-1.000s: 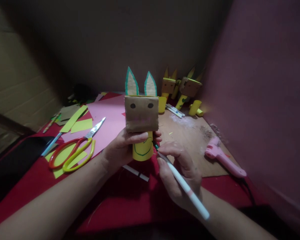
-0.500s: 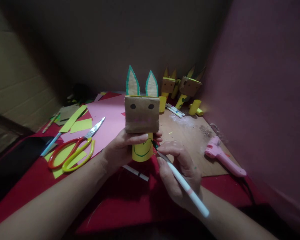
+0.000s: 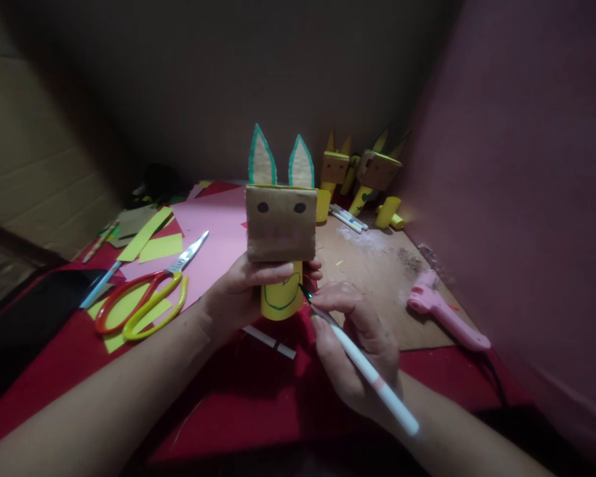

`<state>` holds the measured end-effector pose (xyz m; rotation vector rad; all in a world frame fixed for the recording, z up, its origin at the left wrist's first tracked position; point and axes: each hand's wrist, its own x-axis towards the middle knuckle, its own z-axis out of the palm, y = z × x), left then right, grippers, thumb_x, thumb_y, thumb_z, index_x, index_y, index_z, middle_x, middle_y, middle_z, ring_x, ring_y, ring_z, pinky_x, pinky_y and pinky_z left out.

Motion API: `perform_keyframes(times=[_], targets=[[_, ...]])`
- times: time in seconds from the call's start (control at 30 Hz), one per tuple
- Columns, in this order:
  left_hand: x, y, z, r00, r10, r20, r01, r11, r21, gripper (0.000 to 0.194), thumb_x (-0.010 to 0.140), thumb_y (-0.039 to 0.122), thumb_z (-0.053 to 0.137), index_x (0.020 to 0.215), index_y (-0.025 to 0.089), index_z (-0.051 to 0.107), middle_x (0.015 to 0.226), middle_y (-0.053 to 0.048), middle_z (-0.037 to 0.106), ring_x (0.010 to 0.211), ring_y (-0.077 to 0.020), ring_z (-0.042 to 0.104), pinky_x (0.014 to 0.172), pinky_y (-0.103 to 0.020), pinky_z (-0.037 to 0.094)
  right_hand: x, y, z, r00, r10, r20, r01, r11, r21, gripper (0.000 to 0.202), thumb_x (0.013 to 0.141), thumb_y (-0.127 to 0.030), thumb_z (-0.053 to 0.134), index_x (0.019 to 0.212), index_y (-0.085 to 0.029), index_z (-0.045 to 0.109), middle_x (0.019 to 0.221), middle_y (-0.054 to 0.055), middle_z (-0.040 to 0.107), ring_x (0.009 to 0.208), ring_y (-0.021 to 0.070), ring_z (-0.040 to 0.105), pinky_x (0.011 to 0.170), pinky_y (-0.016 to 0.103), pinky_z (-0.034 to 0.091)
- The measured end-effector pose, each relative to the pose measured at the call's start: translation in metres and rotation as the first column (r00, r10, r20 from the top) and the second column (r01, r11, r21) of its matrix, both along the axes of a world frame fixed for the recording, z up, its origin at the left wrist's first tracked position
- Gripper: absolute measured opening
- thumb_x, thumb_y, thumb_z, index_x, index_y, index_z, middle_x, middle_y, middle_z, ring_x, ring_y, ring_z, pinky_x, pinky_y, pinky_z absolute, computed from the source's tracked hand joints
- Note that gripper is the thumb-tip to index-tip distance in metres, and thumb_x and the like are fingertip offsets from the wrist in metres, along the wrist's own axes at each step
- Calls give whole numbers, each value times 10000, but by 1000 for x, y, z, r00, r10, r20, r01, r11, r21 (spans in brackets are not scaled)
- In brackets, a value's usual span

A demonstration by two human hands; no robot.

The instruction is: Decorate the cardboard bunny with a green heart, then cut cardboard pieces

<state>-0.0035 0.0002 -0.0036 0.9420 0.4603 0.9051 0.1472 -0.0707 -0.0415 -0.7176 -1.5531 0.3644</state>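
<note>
My left hand (image 3: 238, 291) is wrapped round the yellow paper tube body of a cardboard puppet (image 3: 281, 228), holding it upright. The puppet has a boxy brown head with two dark eyes and pointed ears edged in teal. A curved green line runs across the front of its tube. Between the thumb and fingers of my right hand (image 3: 352, 344) is a white marker (image 3: 372, 377), its dark green tip at the right side of the tube, by the green line. Whether the tip touches the paper I cannot tell for sure.
Scissors (image 3: 171, 281) with red and yellow handles lie left on coloured paper (image 3: 211, 218). A pink glue gun (image 3: 447, 311) rests at the right on a cardboard sheet (image 3: 377, 291). Similar puppets (image 3: 377, 171), markers (image 3: 348, 218) and yellow tubes (image 3: 388, 212) stand behind. White-grey strip (image 3: 268, 341) lies in front.
The puppet has risen very slightly in view. The marker tip has shifted a little left and up, onto or closer to the right side of the yellow tube.
</note>
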Motion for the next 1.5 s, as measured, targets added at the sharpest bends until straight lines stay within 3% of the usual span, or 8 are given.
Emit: perform_keyframes(times=[0.13,0.57,0.73,1.5], targets=[[0,-1,3,1000,-24,14,24,1000,7,243,681,236,785,885,106,758,820,-65,743,742,-188,672,737,-305,551,2,0,-2,999,47,14,-47,999,-16,273,833,-40,549,1054,-191,601,904,60,631,857,190,615,802,397,532],[2,-1,7,1000,-7,19,7,1000,-7,218,675,219,795,855,104,755,824,-68,740,750,-179,662,731,-292,548,1,-3,5,999,33,34,-32,999,-31,212,823,-38,545,982,-163,605,834,67,625,866,208,625,810,397,515],[2,-1,4,1000,21,21,-21,1000,20,194,674,223,788,844,134,765,850,-62,740,815,-194,659,792,-312,540,2,-1,0,999,16,-37,-16,1000,-1,274,827,-23,553,1042,-186,602,902,58,610,926,196,611,827,371,515],[2,-1,6,999,32,-44,-31,999,5,183,647,247,794,815,179,780,833,-53,740,764,-206,672,751,-311,566,1,-2,7,998,16,69,-16,1000,-6,199,819,-51,543,975,-159,601,818,71,648,862,209,639,812,405,529]])
